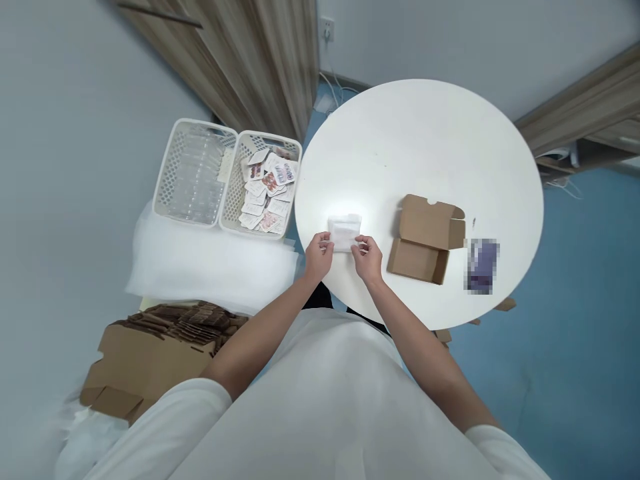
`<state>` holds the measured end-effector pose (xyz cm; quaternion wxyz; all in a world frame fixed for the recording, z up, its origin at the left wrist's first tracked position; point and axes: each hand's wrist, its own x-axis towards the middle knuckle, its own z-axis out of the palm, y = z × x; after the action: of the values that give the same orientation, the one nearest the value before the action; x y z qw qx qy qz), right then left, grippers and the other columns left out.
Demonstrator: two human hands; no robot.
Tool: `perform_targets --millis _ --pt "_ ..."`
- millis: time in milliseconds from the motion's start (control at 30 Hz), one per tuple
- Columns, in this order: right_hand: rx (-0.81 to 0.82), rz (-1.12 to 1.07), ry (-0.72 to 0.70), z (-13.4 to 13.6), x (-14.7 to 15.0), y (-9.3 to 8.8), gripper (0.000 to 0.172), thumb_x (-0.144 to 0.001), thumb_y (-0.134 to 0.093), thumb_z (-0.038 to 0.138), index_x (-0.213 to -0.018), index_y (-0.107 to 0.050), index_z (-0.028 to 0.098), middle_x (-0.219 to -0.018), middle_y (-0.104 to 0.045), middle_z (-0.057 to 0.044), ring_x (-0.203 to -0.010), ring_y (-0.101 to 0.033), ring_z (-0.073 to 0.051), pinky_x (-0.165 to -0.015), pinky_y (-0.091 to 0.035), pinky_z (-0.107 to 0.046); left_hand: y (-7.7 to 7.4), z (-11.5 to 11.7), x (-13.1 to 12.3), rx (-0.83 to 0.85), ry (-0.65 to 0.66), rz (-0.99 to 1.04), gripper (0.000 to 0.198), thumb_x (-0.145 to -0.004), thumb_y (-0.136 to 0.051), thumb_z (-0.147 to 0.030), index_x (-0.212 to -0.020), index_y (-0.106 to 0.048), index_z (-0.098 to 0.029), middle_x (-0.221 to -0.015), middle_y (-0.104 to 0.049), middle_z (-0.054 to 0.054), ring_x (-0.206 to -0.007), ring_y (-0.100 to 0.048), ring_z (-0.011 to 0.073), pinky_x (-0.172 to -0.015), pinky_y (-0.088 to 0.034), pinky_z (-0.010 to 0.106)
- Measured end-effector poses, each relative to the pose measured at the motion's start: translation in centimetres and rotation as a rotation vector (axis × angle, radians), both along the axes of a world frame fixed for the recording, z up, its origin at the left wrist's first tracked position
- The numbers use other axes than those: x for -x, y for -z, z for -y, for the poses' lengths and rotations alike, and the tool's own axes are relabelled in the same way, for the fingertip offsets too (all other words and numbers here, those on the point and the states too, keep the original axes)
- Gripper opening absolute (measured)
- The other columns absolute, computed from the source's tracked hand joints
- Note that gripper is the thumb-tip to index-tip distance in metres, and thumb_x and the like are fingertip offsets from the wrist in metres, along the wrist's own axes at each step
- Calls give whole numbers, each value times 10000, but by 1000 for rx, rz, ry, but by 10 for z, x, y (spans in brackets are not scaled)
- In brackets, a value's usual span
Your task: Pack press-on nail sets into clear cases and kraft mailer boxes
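On the near edge of the round white table [420, 133] lies a small, flat, whitish packet [345, 235] that looks wrapped in translucent foam sheet. My left hand [319, 256] pinches its left lower corner. At the right lower corner, the fingers of my right hand [367, 259] are closed on the same packet. What is inside the wrapping cannot be made out. Right of my right hand stands an open brown cardboard box [419, 261], its lid folded back away from me.
Left of the table are a basket of clear plastic pieces [197, 177] and a basket of printed cards [270, 190]. Below them lie white foam sheets [210, 263] and flattened cardboard boxes [155, 360]. A pixelated purple object [483, 265] is on the table's right side.
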<state>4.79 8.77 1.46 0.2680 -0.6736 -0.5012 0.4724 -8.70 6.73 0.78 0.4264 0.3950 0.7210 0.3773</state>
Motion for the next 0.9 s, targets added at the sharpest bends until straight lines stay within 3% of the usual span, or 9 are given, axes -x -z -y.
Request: perform_targets --millis 233,467,567,700,900 --pt "-167 2 89 22 -97 -18 264 -742 -498 335 -956 -547 189 -994 -576 -74 -772 -529 -147 -710 -470 -304 -24 3 -86 -85 190 4 268 -798 -499 -269 -1053 -527 -192 -1061 -583 78 -822 -580 151 -692 -503 291" --pt "-188 138 74 31 -176 -11 275 -743 -485 291 -988 -549 183 -948 -592 -67 -754 -548 -163 -704 -471 -331 -24 -2 -152 -132 507 -161 345 -795 -454 -196 -1138 -487 -182 -1057 -574 85 -810 -585 166 -770 -477 336" --pt "-124 218 -25 31 -190 -3 304 -740 -476 255 -1030 -536 187 -926 -609 -57 -762 -564 -175 -725 -463 -349 -21 -2 -166 -104 660 -354 399 -785 -446 -187 -1184 -453 -179 -1096 -563 113 -950 -547 235 -837 -418 402" --pt "-115 311 -154 28 -195 4 336 -725 -499 206 -1058 -539 183 -1010 -606 -87 -896 -572 -217 -791 -433 -366 -18 2 -175 7 752 -616 405 -775 -453 -204 -1181 -442 -206 -1111 -566 131 -1060 -463 315 -863 -314 504" --pt "-121 404 -295 22 -194 8 299 -694 -564 170 -992 -571 199 -967 -631 -113 -900 -580 -259 -745 -432 -362 -15 6 -178 26 811 -690 387 -787 -406 -192 -1170 -437 -243 -1127 -555 126 -1083 -415 307 -910 -204 542"
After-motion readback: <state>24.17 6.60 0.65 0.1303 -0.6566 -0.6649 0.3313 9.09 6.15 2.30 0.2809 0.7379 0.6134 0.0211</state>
